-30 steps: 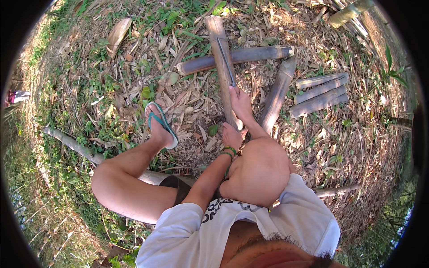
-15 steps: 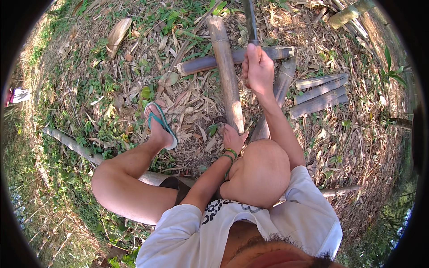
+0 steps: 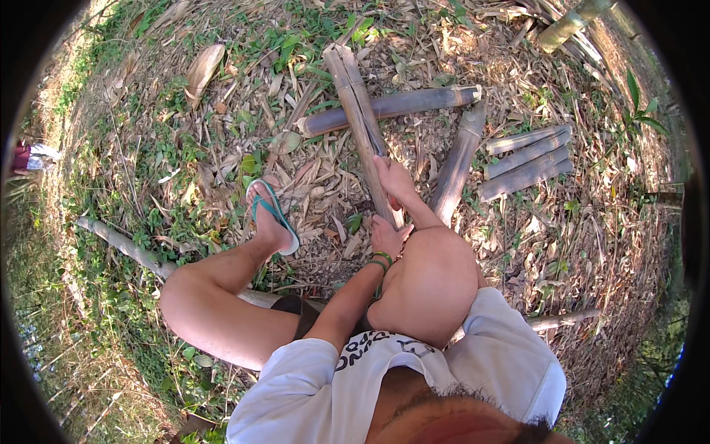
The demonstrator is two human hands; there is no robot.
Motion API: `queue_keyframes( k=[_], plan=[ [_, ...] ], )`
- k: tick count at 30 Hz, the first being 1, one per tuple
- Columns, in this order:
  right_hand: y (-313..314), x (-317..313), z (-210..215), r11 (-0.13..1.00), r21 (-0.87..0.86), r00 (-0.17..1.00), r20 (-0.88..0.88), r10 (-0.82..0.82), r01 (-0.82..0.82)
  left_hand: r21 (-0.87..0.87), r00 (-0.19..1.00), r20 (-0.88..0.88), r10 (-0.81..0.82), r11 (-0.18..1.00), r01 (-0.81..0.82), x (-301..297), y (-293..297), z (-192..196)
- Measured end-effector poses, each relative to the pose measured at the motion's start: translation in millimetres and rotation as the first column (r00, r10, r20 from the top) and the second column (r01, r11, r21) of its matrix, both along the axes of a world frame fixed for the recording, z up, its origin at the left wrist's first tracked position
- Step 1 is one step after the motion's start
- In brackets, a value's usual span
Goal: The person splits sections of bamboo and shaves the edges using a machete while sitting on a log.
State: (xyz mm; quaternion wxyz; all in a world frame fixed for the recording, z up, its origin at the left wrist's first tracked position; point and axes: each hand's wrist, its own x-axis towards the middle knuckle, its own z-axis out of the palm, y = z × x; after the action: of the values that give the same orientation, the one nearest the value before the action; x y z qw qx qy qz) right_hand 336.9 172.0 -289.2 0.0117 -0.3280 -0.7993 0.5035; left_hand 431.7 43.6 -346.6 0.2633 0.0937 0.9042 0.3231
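So the split bamboo length [image 3: 364, 126] lies on the leaf-covered ground [image 3: 185, 170] with its long axis running straight away from the person, near end tucked right by the bent knee. Left hand [image 3: 387, 238] is clenched around that near end. Right hand [image 3: 392, 181] sits just ahead of it along the same piece, fingers closed on a dark blade handle, I think, hard to tell. Other bamboo lengths [image 3: 525, 152] lie well apart to the right.
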Motion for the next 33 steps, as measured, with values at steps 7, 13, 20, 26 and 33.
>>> queue_keyframes(
  k=[7,13,20,26,33],
  plan=[
    [23.8,19.5,18.5,0.988,-0.039,0.957,0.243,0.157,-0.153,0.094,0.997,0.070,-0.028,0.995,0.021,8.2,-14.0,5.3],
    [49.1,23.4,2.0,0.966,0.046,0.953,0.180,0.244,-0.256,0.141,0.997,0.074,0.006,0.990,-0.017,9.4,-13.9,-4.6],
    [136.7,30.2,5.4,0.822,0.420,0.913,0.307,0.269,-0.384,0.167,0.984,0.176,0.011,0.985,-0.041,8.7,-27.1,-16.6],
    [126.2,53.5,3.4,0.986,-0.152,0.995,0.073,-0.064,0.074,0.436,0.899,0.437,-0.001,0.874,-0.212,-1.8,-48.0,-22.5],
    [71.5,73.2,18.1,0.886,-0.331,0.911,-0.144,-0.387,0.324,0.457,0.694,0.718,0.049,0.719,-0.524,-43.0,-54.0,28.4]
  ],
)
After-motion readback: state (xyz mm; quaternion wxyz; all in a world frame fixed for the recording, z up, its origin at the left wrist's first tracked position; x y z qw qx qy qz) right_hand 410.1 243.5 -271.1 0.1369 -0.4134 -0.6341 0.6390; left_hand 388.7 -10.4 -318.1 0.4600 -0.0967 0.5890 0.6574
